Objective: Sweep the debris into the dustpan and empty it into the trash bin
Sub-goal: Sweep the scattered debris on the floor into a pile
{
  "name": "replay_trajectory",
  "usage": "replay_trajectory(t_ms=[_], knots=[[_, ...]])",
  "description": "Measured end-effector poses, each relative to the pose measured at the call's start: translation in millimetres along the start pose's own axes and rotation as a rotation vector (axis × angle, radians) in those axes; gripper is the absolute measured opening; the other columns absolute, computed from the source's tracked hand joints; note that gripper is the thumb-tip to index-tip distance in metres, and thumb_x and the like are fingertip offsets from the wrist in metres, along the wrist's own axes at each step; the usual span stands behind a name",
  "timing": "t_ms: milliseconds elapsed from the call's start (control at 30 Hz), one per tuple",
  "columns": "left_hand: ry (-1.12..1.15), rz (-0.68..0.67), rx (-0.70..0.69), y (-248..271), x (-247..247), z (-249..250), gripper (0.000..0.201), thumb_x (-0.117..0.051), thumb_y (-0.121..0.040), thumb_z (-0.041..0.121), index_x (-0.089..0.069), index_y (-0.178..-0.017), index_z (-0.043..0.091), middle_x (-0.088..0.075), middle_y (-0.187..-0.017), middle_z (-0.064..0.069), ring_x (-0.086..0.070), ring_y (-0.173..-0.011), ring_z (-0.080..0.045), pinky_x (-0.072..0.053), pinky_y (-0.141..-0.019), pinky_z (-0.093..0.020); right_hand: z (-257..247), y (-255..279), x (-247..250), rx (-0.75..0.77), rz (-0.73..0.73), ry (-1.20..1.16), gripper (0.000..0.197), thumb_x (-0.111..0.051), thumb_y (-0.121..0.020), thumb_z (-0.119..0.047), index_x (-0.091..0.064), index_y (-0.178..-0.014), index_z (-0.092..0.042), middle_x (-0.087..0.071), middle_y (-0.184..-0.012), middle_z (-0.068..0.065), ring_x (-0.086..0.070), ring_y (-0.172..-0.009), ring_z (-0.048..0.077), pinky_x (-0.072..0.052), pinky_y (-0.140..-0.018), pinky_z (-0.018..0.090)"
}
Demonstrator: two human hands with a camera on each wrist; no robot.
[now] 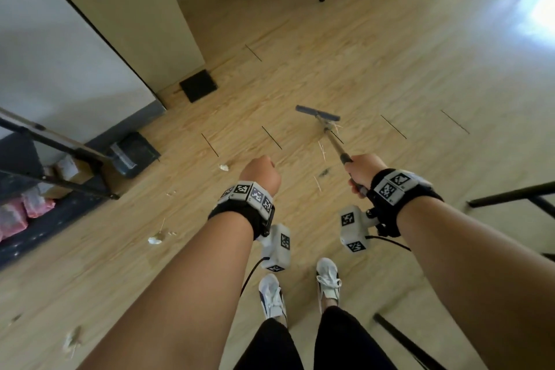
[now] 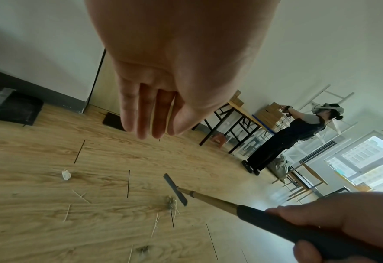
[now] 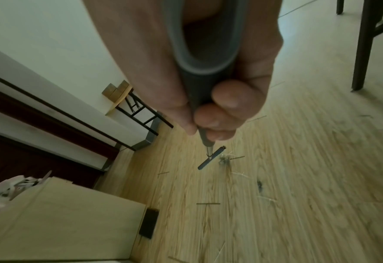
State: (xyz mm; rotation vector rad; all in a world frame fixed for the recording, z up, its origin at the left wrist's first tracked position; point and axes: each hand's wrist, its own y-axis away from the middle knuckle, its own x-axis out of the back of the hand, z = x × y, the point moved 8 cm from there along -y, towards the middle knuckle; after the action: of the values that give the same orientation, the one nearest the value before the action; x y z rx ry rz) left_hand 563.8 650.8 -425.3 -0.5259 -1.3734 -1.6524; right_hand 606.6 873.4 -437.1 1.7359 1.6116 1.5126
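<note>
Sweeping is the step in hand, and I judge it to be at an early stage. The right hand (image 1: 362,173) is wrapped around the dark grip of the broom handle (image 2: 217,200), fingers and thumb closed on it, as the right wrist view shows clearly. The broom head (image 1: 317,113) is a narrow grey bar, and it sits on the wooden floor (image 1: 390,69) ahead of the person. Just beside it lies a small clump of dust and straw (image 2: 170,202). The left hand (image 2: 149,110) hangs free above the floor with relaxed, nearly straight fingers and holds nothing.

Debris is still scattered. Thin straws (image 1: 322,151) lie between the broom head and the feet, a dark bit of fluff (image 1: 324,172) lies near them, and white paper scraps (image 1: 223,167) lie to the left, with another crumpled scrap (image 1: 155,240) closer to the person. The dustpan (image 1: 133,153) stands by the wall on the left, well apart from the broom. I cannot see a trash bin in these views.

The next move probably calls for pulling the clump and straws toward the person and then leftward, so that everything is gathered into one pile near the dustpan. The free hand could then hold the dustpan. Light straws may slip under the narrow bar, so short, low strokes seem wise.
</note>
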Motion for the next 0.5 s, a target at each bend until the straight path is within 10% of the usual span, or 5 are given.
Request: replay_trajectory(t_ms=[500], knots=[[-0.026,-0.036,-0.004,-33.0,-45.0,57.2,0.030,-0.044,-0.096,0.010,-0.056,-0.123,0.013,-0.061,-0.123,-0.006,-0.059,-0.109,-0.024,-0.044,-0.081,-0.030,39.2,-69.5,38.8,-0.169,-0.043,-0.045,0.032,-0.041,-0.101,-0.033,-0.054,-0.101,-0.003,-0.054,-0.063,0.010,-0.048,-0.049,0.022,-0.040,-0.048,0.028]])
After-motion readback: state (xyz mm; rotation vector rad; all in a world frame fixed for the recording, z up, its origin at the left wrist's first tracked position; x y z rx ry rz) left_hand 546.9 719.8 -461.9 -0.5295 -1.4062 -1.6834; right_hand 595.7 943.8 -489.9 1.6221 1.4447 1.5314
